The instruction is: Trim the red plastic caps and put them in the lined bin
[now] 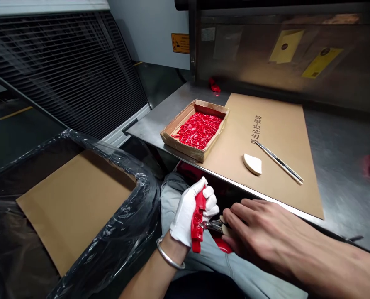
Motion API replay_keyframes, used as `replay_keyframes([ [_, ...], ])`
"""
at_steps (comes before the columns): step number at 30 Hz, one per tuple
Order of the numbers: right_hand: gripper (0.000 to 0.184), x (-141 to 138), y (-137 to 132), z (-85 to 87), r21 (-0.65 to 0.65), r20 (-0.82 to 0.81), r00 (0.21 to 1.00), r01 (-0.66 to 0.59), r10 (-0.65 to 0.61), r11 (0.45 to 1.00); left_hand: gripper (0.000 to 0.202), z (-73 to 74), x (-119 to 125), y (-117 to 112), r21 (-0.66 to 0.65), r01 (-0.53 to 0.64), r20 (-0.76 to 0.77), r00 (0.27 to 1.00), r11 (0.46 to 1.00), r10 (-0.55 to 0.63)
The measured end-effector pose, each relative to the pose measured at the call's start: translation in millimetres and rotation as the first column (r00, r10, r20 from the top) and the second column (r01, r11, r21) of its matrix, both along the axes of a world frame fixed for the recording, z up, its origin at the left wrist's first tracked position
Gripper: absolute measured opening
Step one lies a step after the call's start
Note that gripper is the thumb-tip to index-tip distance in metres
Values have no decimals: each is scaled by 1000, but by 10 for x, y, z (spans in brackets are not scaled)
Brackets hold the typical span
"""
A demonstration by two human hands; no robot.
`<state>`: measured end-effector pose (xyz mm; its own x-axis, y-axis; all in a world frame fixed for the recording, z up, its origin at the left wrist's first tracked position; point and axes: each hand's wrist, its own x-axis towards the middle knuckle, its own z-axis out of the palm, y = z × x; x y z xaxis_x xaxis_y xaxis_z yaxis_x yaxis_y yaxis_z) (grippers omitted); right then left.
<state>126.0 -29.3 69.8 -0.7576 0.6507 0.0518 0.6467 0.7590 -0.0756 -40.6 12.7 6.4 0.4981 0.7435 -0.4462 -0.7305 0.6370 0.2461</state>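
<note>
Head cam: I've L hand (185, 209) wrapped round the red part (197, 238), just off the table's (343, 166) near edge; R hand (255, 222) grips pliers (214, 225), tips at it. Prob. light, stiff, a bit slick; hold long sides.

A metal bench (343, 174), a warning label (180, 43), a box (185, 148) of red parts (199, 129) and pliers (215, 225) marked this as a workshop.

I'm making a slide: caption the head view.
Gloved left hand grips a red part; bare right hand holds a plier-like tool against it.
</note>
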Motion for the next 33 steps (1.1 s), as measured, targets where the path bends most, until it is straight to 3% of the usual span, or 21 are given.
replay_keyframes([
  [4,22,-115,267,144,-225,16,998,-53,58,973,31,37,-184,64,-7,85,21,996,996,-85],
  [7,19,-229,434,260,-304,38,991,-112,129,946,37,52,-316,110,1,162,26,986,987,-162],
  [11,20,-413,454,253,-142,57,991,-114,123,983,42,79,-469,160,47,126,-5,992,991,-126],
  [14,20,-534,405,190,66,79,995,-74,69,995,43,139,-537,174,66,-40,-80,996,997,45],
  [17,15,-601,423,162,175,108,990,-111,93,978,43,202,-567,176,64,-169,-132,975,983,177],
  [20,12,-603,507,162,152,113,977,-198,182,968,44,202,-592,180,82,-141,-113,982,987,150],
  [25,16,-595,644,208,11,132,944,-306,302,952,44,41,-662,229,100,-51,-15,999,994,52],
  [30,13,-663,766,200,-89,81,954,-281,288,956,41,-46,-703,318,61,-8,78,997,998,4],
  [33,11,-710,823,180,-92,64,966,-244,250,965,41,-31,-715,348,47,-43,88,995,998,39],
])
